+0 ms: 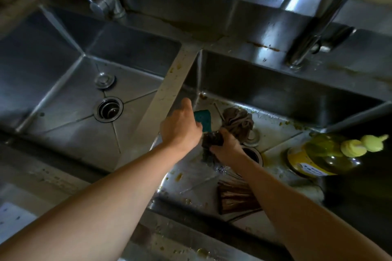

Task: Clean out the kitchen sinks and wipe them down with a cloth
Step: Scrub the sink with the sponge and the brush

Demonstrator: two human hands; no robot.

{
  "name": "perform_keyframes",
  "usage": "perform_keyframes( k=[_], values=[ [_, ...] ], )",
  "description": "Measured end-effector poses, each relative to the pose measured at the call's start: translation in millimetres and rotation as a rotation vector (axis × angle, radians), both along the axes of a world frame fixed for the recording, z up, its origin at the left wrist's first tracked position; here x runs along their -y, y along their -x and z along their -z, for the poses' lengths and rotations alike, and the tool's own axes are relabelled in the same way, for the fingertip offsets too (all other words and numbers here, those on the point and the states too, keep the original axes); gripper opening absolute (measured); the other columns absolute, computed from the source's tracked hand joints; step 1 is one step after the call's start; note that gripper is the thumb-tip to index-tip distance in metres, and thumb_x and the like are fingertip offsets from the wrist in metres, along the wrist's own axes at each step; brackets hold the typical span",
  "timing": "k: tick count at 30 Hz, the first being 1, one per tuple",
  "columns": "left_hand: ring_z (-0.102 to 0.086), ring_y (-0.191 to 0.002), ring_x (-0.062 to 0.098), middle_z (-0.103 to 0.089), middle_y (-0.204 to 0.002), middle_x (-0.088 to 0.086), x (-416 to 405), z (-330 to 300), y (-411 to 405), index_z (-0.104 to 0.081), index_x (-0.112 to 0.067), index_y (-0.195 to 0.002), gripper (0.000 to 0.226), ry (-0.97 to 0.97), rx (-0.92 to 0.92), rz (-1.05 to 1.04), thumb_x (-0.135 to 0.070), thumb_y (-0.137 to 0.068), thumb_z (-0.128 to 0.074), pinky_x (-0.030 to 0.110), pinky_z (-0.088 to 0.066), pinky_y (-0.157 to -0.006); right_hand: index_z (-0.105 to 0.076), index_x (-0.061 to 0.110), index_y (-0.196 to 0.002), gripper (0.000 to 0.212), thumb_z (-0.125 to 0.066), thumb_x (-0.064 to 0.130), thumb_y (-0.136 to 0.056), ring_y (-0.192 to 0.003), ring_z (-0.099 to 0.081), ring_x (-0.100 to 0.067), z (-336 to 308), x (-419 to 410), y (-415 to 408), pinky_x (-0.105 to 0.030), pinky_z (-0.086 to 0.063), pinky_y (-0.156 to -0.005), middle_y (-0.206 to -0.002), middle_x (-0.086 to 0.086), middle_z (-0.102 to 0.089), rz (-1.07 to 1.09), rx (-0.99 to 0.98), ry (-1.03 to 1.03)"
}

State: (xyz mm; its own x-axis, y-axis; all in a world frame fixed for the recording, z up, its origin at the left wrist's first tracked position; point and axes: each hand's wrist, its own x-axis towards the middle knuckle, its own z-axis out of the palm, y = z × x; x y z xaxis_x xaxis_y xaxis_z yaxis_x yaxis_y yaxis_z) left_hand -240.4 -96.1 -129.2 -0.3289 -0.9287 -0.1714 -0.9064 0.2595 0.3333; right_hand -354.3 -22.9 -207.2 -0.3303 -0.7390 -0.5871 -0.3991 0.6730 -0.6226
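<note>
On the left of the frame we see the left sink (63,82), shiny steel. In the middle, our left hand (180,127) pinches a green sponge (202,119). Our right hand (227,146) squeezes a brown cloth (237,122) over the dirty right sink (275,99). A yellow soap bottle (322,154) lies at right.

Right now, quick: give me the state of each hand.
Left hand: closed, holding the teal sponge.
Right hand: closed, gripping the brown cloth over the right sink.
</note>
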Motion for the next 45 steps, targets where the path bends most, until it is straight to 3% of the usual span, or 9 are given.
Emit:
perform_keyframes(
  k=[4,7,12,16,19,24,32,37,45],
  values=[
    [-0.063,-0.086,0.031,-0.065,-0.100,0.010,0,-22,4,-0.040,-0.014,-0.114,0.029,0.010,-0.035,0.016,-0.025,-0.090,-0.054,0.035,-0.039,-0.061,-0.045,0.023,-0.133,0.051,-0.058,0.004,-0.087,-0.109,-0.052,-0.026,-44,3,35,-0.041,-0.048,-0.093,-0.116,-0.004,-0.054,0.250,0.060,0.205],
    [-0.063,-0.089,0.029,-0.065,-0.102,0.007,-1,-29,9,-0.043,-0.019,-0.116,0.028,0.000,-0.038,0.026,-0.026,-0.091,-0.054,0.033,-0.041,-0.062,-0.059,0.028,-0.104,0.041,-0.049,-0.008,-0.086,-0.099,-0.061,-0.029,-63,1,50,-0.042,-0.056,-0.077,-0.103,-0.006,-0.064,0.435,0.331,0.314],
    [-0.063,-0.099,0.028,-0.065,-0.111,0.007,-13,-28,12,-0.049,-0.020,-0.123,0.032,-0.050,0.039,0.049,-0.026,-0.092,-0.054,0.033,-0.042,-0.064,-0.054,0.011,-0.124,0.030,-0.044,0.011,-0.096,-0.112,-0.056,-0.024,-31,-31,45,-0.027,-0.045,-0.091,-0.126,-0.009,-0.057,-0.205,-0.493,-0.216],
    [-0.063,-0.099,0.029,-0.065,-0.111,0.007,-19,-31,9,-0.050,-0.021,-0.121,0.029,-0.056,0.037,0.069,-0.026,-0.093,-0.053,0.032,-0.040,-0.064,-0.061,0.013,-0.118,0.037,-0.054,-0.002,-0.085,-0.087,-0.062,-0.019,-46,-25,54,-0.014,-0.048,-0.068,-0.113,-0.009,-0.063,0.096,-0.319,0.169],
    [-0.063,-0.098,0.030,-0.065,-0.109,0.007,-19,-32,6,-0.050,-0.022,-0.120,0.028,-0.054,0.033,0.069,-0.025,-0.093,-0.053,0.033,-0.040,-0.065,-0.057,0.016,-0.122,0.049,-0.061,-0.002,-0.077,-0.107,-0.052,-0.022,-56,-20,53,-0.024,-0.041,-0.083,-0.117,-0.007,-0.057,0.233,-0.422,0.497],
    [-0.063,-0.097,0.027,-0.065,-0.109,0.006,-20,-29,2,-0.050,-0.023,-0.119,0.027,-0.070,0.035,0.097,-0.025,-0.093,-0.053,0.033,-0.043,-0.067,-0.043,0.016,-0.132,0.042,-0.052,0.012,-0.091,-0.119,-0.048,-0.032,-26,-56,36,-0.038,-0.047,-0.092,-0.130,-0.015,-0.051,-0.339,-0.571,-0.241],
    [-0.062,-0.096,0.031,-0.063,-0.110,0.008,-12,-39,-3,-0.047,-0.023,-0.124,0.029,-0.039,-0.016,0.144,-0.024,-0.094,-0.050,0.033,-0.042,-0.066,-0.053,0.011,-0.120,0.050,-0.066,0.005,-0.072,-0.110,-0.044,-0.031,-72,-36,30,-0.039,-0.045,-0.079,-0.120,-0.014,-0.051,0.095,-0.659,0.546],
    [-0.062,-0.097,0.030,-0.064,-0.109,0.008,-15,-40,-5,-0.049,-0.020,-0.117,0.022,-0.054,0.028,0.181,-0.023,-0.095,-0.050,0.038,-0.051,-0.074,-0.050,0.015,-0.129,0.042,-0.058,0.009,-0.088,-0.118,-0.045,-0.028,-54,-69,19,-0.036,-0.048,-0.091,-0.124,-0.010,-0.055,-0.190,-0.632,-0.196],
    [-0.062,-0.098,0.029,-0.063,-0.111,0.007,-24,-49,-6,-0.047,-0.022,-0.120,0.024,-0.042,-0.017,0.224,-0.025,-0.096,-0.050,0.033,-0.043,-0.066,-0.054,0.007,-0.123,0.050,-0.063,0.000,-0.075,-0.114,-0.042,-0.034,-88,-58,12,-0.044,-0.048,-0.084,-0.124,-0.015,-0.050,0.109,-0.752,0.471]
  ],
)
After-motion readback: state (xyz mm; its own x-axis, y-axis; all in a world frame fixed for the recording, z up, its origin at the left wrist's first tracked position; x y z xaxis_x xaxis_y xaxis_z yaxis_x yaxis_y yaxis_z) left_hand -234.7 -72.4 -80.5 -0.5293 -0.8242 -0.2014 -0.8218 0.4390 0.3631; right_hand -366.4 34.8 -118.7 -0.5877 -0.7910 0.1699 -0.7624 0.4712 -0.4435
